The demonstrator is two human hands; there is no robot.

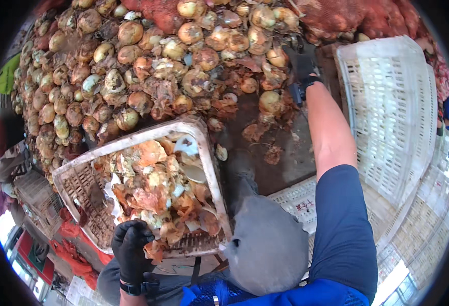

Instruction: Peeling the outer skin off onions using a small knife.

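My left hand, in a black glove, is curled closed at the near edge of a dirty white plastic crate. Scraps of onion skin hang beside its fingertips; whether they are gripped is hidden. Brown and pale onion peelings lie heaped in the crate. My right arm stretches far forward, and its black-gloved right hand is at the right end of a big pile of onions. The fingers there are dark against the surface, close to a yellowish onion, and I cannot make out their grip.
Stacked white slatted crates stand at my right. Red mesh sacks line the back, and more red netting lies low at left. Loose skins are scattered on the dark surface. My grey-clad knee sits beside the peelings crate.
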